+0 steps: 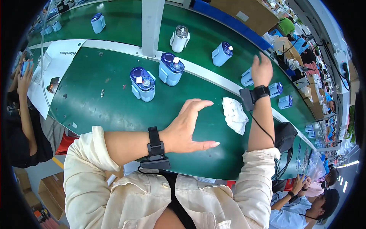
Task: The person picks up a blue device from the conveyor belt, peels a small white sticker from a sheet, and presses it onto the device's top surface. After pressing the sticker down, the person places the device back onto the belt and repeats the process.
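While the left hand (185,128) hangs over the near green tabletop (110,114) with its thumb and fingers spread wide apart and nothing between them, the right hand (262,71) stretches out past the white rail (114,46) to the farther green surface (126,23). A light blue unit (246,78) stands there, just beside the right hand and partly hidden by it; the fingers of that hand look loosely bent, but I cannot tell whether they touch the unit or have hold of anything. Nearest the left hand, a crumpled white sheet (235,115) lies flat on the tabletop, between the two forearms and apart from the fingertips. Farther off on the same tabletop, two blue canisters with dark blue tops, one on the left (143,84) and one on the right (171,69), stand upright close together, each with a small white piece on top. Beyond the rail stand a white canister (179,39) with a clear top and another blue canister (222,54). Each wrist wears a black strap, the left one (154,141) bearing a small dark box. At the far left, a co-worker's hand (25,82) holds a small blue object (26,68)
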A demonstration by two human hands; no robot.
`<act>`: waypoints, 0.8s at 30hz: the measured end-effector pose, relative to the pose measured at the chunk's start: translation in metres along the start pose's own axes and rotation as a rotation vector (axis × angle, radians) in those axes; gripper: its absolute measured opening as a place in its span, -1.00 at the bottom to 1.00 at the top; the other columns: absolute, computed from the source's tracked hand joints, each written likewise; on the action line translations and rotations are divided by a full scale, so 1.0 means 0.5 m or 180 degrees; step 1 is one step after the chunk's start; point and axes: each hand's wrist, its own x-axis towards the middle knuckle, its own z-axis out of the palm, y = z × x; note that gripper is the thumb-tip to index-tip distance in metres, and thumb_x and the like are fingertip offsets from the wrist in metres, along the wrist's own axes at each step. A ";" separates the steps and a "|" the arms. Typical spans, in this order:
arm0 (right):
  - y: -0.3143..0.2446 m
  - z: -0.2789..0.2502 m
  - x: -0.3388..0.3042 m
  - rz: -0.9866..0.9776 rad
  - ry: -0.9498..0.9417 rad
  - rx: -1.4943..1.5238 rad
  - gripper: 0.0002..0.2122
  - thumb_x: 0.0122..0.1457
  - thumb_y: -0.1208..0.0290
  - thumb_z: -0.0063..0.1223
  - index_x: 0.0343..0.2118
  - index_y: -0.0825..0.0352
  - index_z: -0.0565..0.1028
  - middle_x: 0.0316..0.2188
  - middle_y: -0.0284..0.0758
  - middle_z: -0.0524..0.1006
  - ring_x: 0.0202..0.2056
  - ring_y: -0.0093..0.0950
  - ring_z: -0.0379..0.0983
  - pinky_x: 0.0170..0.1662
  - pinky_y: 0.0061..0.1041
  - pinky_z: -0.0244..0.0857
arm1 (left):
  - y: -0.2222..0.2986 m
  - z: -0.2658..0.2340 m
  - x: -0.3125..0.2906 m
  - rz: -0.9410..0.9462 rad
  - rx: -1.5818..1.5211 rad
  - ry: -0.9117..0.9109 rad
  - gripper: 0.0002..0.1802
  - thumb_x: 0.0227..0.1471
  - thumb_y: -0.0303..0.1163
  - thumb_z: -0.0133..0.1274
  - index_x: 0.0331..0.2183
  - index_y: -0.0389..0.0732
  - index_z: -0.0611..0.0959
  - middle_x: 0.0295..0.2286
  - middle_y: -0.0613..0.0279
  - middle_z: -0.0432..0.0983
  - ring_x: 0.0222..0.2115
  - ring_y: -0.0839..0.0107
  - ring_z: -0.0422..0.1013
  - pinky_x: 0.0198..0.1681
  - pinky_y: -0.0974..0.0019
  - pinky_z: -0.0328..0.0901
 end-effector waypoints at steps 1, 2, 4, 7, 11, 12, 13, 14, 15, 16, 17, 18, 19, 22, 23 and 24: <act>-0.040 -0.002 -0.006 -0.0308 0.0121 0.0235 -0.49 0.13 0.08 0.07 0.00 0.42 0.45 -0.04 -0.11 0.51 0.00 -0.20 0.43 0.05 -0.33 0.28 | 0.001 0.001 0.000 0.0001 -0.0011 -0.0005 0.04 -0.23 -0.11 0.37 0.14 -0.26 0.12 0.03 -0.14 0.12 0.07 -0.05 0.10 0.13 0.04 0.11; -0.070 0.017 -0.015 -0.0315 -0.0069 0.0464 -0.42 0.09 0.05 0.10 0.04 0.43 0.40 -0.03 -0.08 0.49 0.00 -0.18 0.43 0.06 -0.33 0.28 | -0.001 0.002 0.000 -0.0031 -0.0038 -0.0017 0.04 -0.22 -0.12 0.37 0.14 -0.26 0.12 0.03 -0.14 0.12 0.06 -0.04 0.11 0.13 0.05 0.12; -0.124 0.060 -0.028 -0.0158 -0.0493 0.0632 -0.29 0.01 0.02 0.19 0.13 0.45 0.30 -0.03 0.00 0.48 -0.01 -0.15 0.43 0.07 -0.35 0.27 | -0.002 0.003 0.002 -0.0087 -0.0086 -0.0052 0.03 -0.21 -0.14 0.37 0.14 -0.26 0.11 0.03 -0.14 0.12 0.05 -0.03 0.13 0.13 0.06 0.13; -0.138 0.061 -0.029 0.0097 -0.0838 0.0755 -0.20 -0.05 0.07 0.27 0.18 0.47 0.22 -0.05 0.04 0.47 -0.01 -0.15 0.43 0.08 -0.37 0.27 | -0.007 0.005 0.002 -0.0175 -0.0188 0.0024 0.03 -0.19 -0.15 0.35 0.16 -0.26 0.09 0.03 -0.12 0.12 0.04 0.00 0.16 0.13 0.07 0.13; -0.087 -0.010 -0.042 0.0098 -0.1758 0.2016 -0.16 -0.12 0.28 0.36 0.22 0.44 0.15 -0.05 -0.01 0.46 -0.01 -0.23 0.42 0.07 -0.40 0.27 | -0.013 0.002 0.015 -0.0309 0.0013 0.0408 0.08 -0.20 -0.20 0.37 0.18 -0.26 0.04 0.06 -0.12 0.10 0.07 0.04 0.16 0.15 0.07 0.13; -0.095 -0.047 -0.059 -0.0140 -0.2456 0.2967 -0.13 -0.15 0.38 0.38 0.24 0.42 0.12 -0.03 -0.06 0.45 -0.01 -0.28 0.41 0.07 -0.40 0.26 | -0.014 -0.001 0.013 -0.0401 0.0165 0.0627 0.11 -0.21 -0.22 0.38 0.19 -0.27 0.02 0.08 -0.13 0.08 0.09 0.06 0.16 0.15 0.06 0.13; -0.104 -0.087 -0.084 -0.0441 -0.2973 0.3288 -0.11 -0.16 0.45 0.37 0.25 0.42 0.08 -0.02 -0.10 0.45 0.00 -0.32 0.40 0.09 -0.41 0.25 | -0.014 -0.003 0.013 -0.0436 0.0161 0.0625 0.11 -0.21 -0.22 0.38 0.19 -0.27 0.02 0.08 -0.13 0.08 0.09 0.06 0.16 0.15 0.06 0.13; -0.139 -0.135 -0.113 -0.0759 -0.3502 0.3615 -0.09 -0.16 0.53 0.35 0.27 0.42 0.04 -0.01 -0.14 0.44 0.00 -0.35 0.39 0.10 -0.41 0.23 | -0.012 -0.011 0.011 -0.0681 -0.0686 0.0576 0.13 -0.23 -0.24 0.40 0.20 -0.27 0.01 0.10 -0.14 0.06 0.11 0.09 0.14 0.15 0.08 0.13; -0.161 -0.164 -0.142 -0.0939 -0.4119 0.3990 -0.08 -0.16 0.56 0.34 0.28 0.42 0.01 -0.01 -0.16 0.44 0.02 -0.35 0.38 0.12 -0.41 0.21 | -0.005 -0.015 0.011 -0.0917 -0.1564 0.0491 0.16 -0.26 -0.26 0.41 0.21 -0.27 0.01 0.12 -0.14 0.04 0.13 0.11 0.13 0.16 0.09 0.13; -0.176 -0.198 -0.173 -0.1063 -0.4695 0.4351 -0.08 -0.15 0.58 0.32 0.29 0.43 -0.02 0.00 -0.17 0.44 0.03 -0.35 0.37 0.14 -0.41 0.19 | 0.005 -0.013 0.013 -0.1155 -0.2484 0.0353 0.18 -0.28 -0.28 0.43 0.22 -0.27 0.00 0.14 -0.15 0.01 0.15 0.14 0.12 0.16 0.11 0.14; -0.188 -0.219 -0.200 -0.1488 -0.4601 0.4271 -0.07 -0.16 0.59 0.31 0.29 0.43 -0.02 0.00 -0.17 0.44 0.03 -0.33 0.37 0.14 -0.39 0.18 | 0.007 -0.009 0.016 -0.1241 -0.2518 0.0297 0.18 -0.28 -0.28 0.43 0.22 -0.27 0.00 0.14 -0.15 0.01 0.15 0.14 0.12 0.16 0.11 0.14; -0.193 -0.239 -0.223 -0.1911 -0.4495 0.4180 -0.07 -0.16 0.60 0.31 0.29 0.43 -0.02 0.00 -0.17 0.44 0.03 -0.31 0.37 0.14 -0.38 0.17 | 0.008 -0.010 0.018 -0.1304 -0.2685 -0.0247 0.21 -0.31 -0.29 0.44 0.22 -0.26 0.00 0.14 -0.15 0.04 0.14 0.18 0.14 0.15 0.14 0.15; -0.194 -0.255 -0.240 -0.1847 -0.4499 0.4231 -0.07 -0.16 0.60 0.31 0.29 0.43 -0.02 0.00 -0.17 0.44 0.03 -0.31 0.37 0.14 -0.38 0.17 | 0.010 -0.019 0.017 -0.1340 -0.2829 -0.0762 0.23 -0.34 -0.30 0.46 0.22 -0.26 0.00 0.13 -0.15 0.07 0.14 0.21 0.15 0.15 0.16 0.16; -0.196 -0.291 -0.277 -0.1814 -0.3119 0.3296 -0.20 -0.15 0.59 0.31 0.22 0.44 0.16 -0.10 -0.17 0.48 -0.03 -0.33 0.39 0.13 -0.39 0.17 | 0.030 -0.021 0.012 -0.1352 -0.2472 -0.0998 0.22 -0.38 -0.29 0.48 0.20 -0.25 0.06 0.08 -0.12 0.18 0.09 0.24 0.23 0.10 0.21 0.21; -0.192 -0.298 -0.287 -0.1771 -0.3117 0.3302 -0.20 -0.15 0.59 0.31 0.22 0.44 0.16 -0.10 -0.17 0.48 -0.03 -0.33 0.39 0.13 -0.39 0.17 | 0.034 -0.019 0.013 -0.1288 -0.1944 -0.0712 0.18 -0.40 -0.27 0.48 0.18 -0.25 0.12 0.03 -0.08 0.26 0.03 0.24 0.30 0.06 0.23 0.25; -0.186 -0.306 -0.296 -0.1457 -0.2651 0.3159 -0.29 -0.15 0.59 0.32 0.14 0.44 0.24 -0.15 -0.18 0.48 -0.07 -0.36 0.40 0.09 -0.41 0.20 | 0.032 -0.017 0.013 -0.1217 -0.1410 -0.0428 0.14 -0.42 -0.26 0.48 0.15 -0.24 0.18 -0.02 -0.04 0.34 -0.02 0.24 0.36 0.02 0.25 0.28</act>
